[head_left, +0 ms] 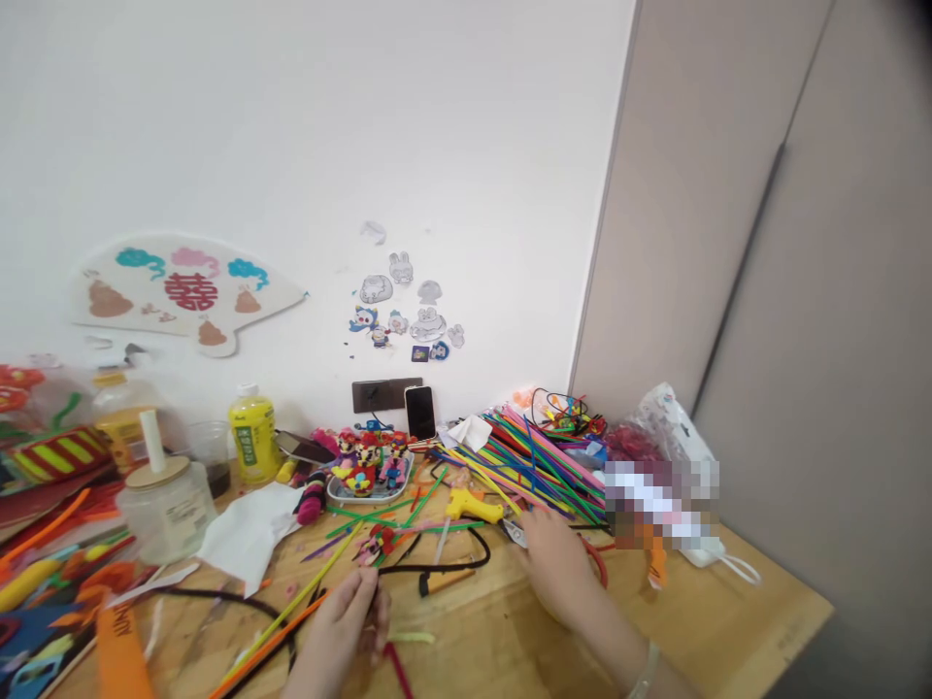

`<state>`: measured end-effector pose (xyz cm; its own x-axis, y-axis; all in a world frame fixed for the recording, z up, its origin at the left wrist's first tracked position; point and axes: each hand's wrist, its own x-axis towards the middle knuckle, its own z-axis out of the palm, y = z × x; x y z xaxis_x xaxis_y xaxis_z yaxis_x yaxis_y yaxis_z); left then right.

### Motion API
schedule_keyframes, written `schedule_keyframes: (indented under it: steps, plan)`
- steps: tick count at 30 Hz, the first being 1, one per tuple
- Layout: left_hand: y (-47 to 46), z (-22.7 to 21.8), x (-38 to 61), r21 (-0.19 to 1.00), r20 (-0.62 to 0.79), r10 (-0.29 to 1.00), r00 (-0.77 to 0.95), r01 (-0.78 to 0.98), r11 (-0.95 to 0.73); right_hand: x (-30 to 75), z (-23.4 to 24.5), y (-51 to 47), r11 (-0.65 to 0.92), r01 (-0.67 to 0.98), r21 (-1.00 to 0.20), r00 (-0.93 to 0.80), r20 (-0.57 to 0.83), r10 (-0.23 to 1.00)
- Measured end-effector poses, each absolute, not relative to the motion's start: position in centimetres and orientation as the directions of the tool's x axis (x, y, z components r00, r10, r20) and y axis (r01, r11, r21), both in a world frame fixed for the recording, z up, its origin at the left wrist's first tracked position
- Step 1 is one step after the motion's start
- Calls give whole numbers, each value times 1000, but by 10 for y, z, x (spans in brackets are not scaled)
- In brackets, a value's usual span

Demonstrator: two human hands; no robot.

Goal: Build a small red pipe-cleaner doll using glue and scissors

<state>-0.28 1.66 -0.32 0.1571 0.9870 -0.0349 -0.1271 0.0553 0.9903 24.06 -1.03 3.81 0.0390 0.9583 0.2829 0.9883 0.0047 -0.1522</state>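
Left hand (339, 621) curled, pinching black pipe cleaner (444, 565), low on wooden table (735, 602) near my side. Right hand (557, 568) at small silver-tipped tool (514, 532); can't tell if gripping. Yellow glue gun (473, 507) just beside it, heap of coloured pipe cleaners (539, 466) behind.

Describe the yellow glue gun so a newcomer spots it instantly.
Find the wooden desk in the room's corner, then the big heap of multicoloured pipe cleaners at its back right. At the heap's front left edge lies a small yellow glue gun, just left of the person's right hand; it is the only chunky yellow tool among those thin strands.
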Motion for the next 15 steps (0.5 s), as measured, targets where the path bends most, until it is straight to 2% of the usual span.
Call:
schedule_keyframes:
  steps: [3, 6, 15]
  plan:
    - [14, 3, -2, 946, -32, 973, 228, -306, 103, 271, 23, -20, -152, 983, -99, 168, 178, 970]
    - [11, 9, -2, 899, -30, 974, 225, -419, 125, 280, 18, -23, -170, 983, -68, 177, 121, 977]
    - [11, 19, -5, 858, 5, 982, 189, -506, 93, 313, 81, -15, -128, 985, 119, 102, 201, 974]
